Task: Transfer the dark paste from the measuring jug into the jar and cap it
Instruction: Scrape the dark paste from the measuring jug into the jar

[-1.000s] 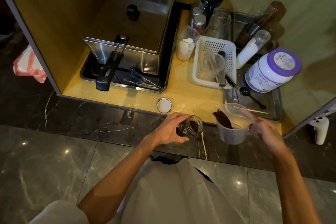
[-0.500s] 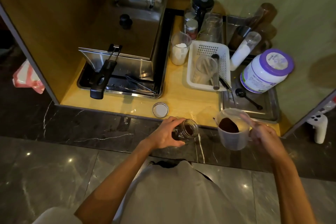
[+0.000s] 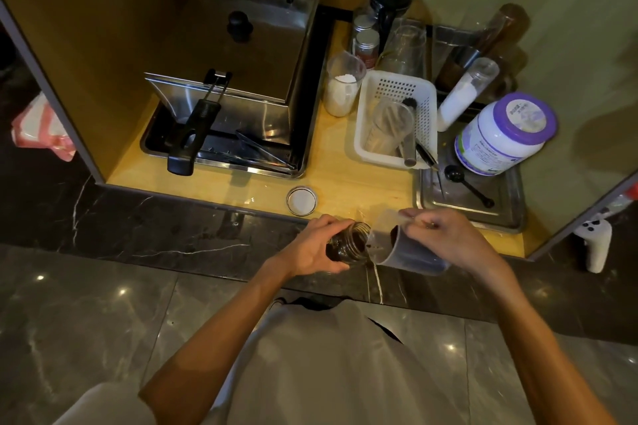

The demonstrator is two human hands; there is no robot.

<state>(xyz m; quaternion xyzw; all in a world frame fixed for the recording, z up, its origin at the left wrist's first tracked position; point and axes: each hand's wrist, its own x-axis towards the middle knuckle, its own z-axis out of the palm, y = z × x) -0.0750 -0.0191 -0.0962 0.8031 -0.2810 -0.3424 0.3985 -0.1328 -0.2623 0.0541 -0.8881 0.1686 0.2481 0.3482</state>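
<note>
1. Head view: Just off the bench's (image 3: 241, 188) front edge, my left hand (image 3: 310, 248) is wrapped round the jar (image 3: 348, 245), which is tipped with its mouth to the right. My right hand (image 3: 448, 238) curls round the measuring jug (image 3: 404, 248), tilted leftward.
2. Head view: The dark paste (image 3: 393, 235) sits at the jug's lowered rim, right beside the jar's opening. The two long axes lean mouth to mouth, so I judge the pour turns on holding that line.
3. Head view: The lid (image 3: 301, 200) lies flat near the bench's front edge, just beyond my left hand, the nearer one for capping.
</note>
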